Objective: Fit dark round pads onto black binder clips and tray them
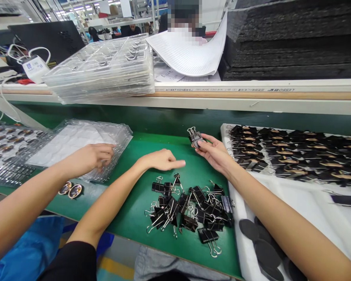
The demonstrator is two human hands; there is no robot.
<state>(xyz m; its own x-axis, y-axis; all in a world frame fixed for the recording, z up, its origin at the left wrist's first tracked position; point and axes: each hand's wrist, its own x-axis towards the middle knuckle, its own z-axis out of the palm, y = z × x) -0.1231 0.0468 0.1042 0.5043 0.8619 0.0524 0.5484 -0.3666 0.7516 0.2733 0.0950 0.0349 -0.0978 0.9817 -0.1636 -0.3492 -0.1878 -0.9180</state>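
My right hand (213, 151) is closed on a black binder clip (195, 137), raised above the green tabletop. The clip's silver wire handles point up and away from me, and a dark rounded piece shows at its lower end by my thumb. My left hand (163, 160) is just to the left, back upward, its thumb stretched out to the right. Its other fingers curl down and are partly hidden; nothing shows in it. A loose heap of black binder clips (204, 210) with silver handles lies on the table below both hands.
A white foam tray (226, 136) holds rows of clipped pieces; below it lie black discs (266, 253). At left, a co-worker's hand (89, 158) rests over clear plastic trays (117, 130), near two oval pieces (75, 191). A shelf (193, 102) bears stacked trays and black sheets (292, 39).
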